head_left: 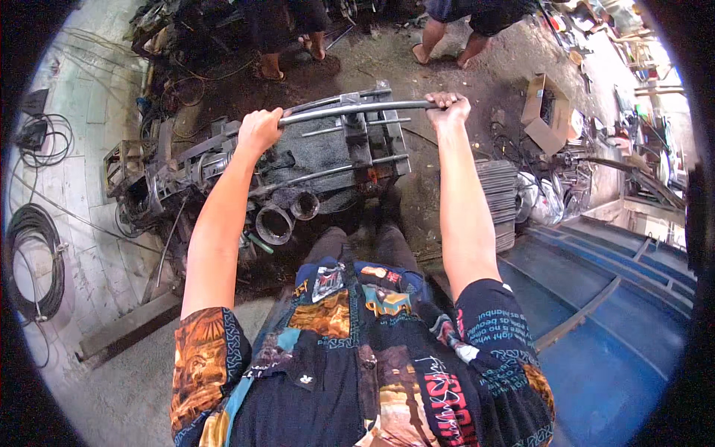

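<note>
left hand [261, 131] and right hand [450, 109] clasp a long, round, grey metal bar [328, 114] reaching past the right edge of the dark metal machine [358, 141].

The location is a workshop, apparently of the metalworking type. Indicators include a grimy machine [357, 138] with exposed steel rods [387, 160], a stained floor [372, 59], a black coil [56, 261] and a stack of strips [495, 194]. Loose clutter [585, 182] surrounds an open carton [547, 136] on the right side; nearer the wearer lies a large blue framed panel [611, 350].
</note>
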Demonstrator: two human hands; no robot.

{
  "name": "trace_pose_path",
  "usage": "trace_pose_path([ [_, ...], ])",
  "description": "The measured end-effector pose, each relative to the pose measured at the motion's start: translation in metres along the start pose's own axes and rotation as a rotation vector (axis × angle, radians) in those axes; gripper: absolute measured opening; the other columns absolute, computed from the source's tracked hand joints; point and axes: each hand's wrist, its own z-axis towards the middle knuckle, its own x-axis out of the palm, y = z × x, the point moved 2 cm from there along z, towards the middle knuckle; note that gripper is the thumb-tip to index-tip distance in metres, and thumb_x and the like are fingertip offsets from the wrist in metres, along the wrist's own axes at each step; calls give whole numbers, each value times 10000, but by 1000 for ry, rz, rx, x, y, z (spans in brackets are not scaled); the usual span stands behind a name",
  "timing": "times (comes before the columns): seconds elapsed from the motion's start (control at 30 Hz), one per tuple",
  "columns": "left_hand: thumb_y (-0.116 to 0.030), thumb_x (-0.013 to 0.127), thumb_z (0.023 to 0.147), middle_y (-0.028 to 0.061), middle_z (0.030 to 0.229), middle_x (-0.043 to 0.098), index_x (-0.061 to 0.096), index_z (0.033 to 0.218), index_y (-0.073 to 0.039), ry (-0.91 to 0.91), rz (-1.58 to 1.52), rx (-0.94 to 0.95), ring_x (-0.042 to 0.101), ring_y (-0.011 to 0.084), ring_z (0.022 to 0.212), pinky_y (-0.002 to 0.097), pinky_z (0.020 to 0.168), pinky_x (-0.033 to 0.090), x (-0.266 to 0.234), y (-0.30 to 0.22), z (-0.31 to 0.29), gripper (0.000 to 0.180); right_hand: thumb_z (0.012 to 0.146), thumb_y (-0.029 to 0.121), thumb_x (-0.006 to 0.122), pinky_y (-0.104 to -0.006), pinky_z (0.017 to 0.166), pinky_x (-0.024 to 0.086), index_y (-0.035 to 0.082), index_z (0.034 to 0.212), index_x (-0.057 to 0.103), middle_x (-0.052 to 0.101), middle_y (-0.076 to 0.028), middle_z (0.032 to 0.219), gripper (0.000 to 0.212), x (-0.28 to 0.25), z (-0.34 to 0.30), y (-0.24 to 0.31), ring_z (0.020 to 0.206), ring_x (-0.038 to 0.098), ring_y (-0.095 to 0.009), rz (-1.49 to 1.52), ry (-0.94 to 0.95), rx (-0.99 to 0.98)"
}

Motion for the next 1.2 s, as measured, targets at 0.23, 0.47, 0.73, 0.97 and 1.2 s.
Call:
trace_pose_path([
  [0.23, -265, 634, 844, 181, 784, 684, 639, 938, -110, 15, -4, -53, 669, 362, 756, 485, 693, 521, -20, -36, 4, 182, 838, 198, 343, -356, 521, 306, 161, 574, 293, 240, 8, 476, 271, -11, 55, 21, 421, 237, -152, -48, -107, 18],
  [0.47, -238, 691, 781, 154, 829, 688, 624, 939, -94, 10, -33, -93, 668, 354, 791, 476, 709, 524, -20, -34, -5, 224, 919, 334, 373, -417, 605, 403, 116, 722, 417, 387, -25, 570, 297, -11, 42, 13, 505, 380, -204, 24, 34, 103],
  [0.73, -245, 715, 768, 128, 1220, 536, 498, 1318, -87, -507, -194, 58, 487, 305, 1176, 465, 1037, 353, -46, -40, -49, 611, 912, 305, 528, -382, 598, 485, 48, 929, 574, 612, -94, 792, 262, -133, -45, -38, 655, 589, -227, -786, -7, -15],
  [0.97, -219, 715, 798, 185, 1287, 491, 463, 1339, -27, -592, -434, -215, 438, 363, 1235, 478, 1070, 328, -14, -32, -171, 627, 847, 193, 593, -395, 592, 517, 33, 870, 657, 644, -108, 724, 174, -244, -103, -143, 634, 630, -257, -1383, -49, 104],
  [1.2, -108, 674, 839, 222, 1156, 573, 481, 1310, 30, -415, -597, -244, 560, 371, 1061, 417, 920, 458, 12, -28, -236, 527, 789, 179, 635, -478, 928, 459, 35, 1071, 642, 597, -254, 1093, 316, -208, -100, -184, 1044, 565, -424, -1960, -126, -443],
])
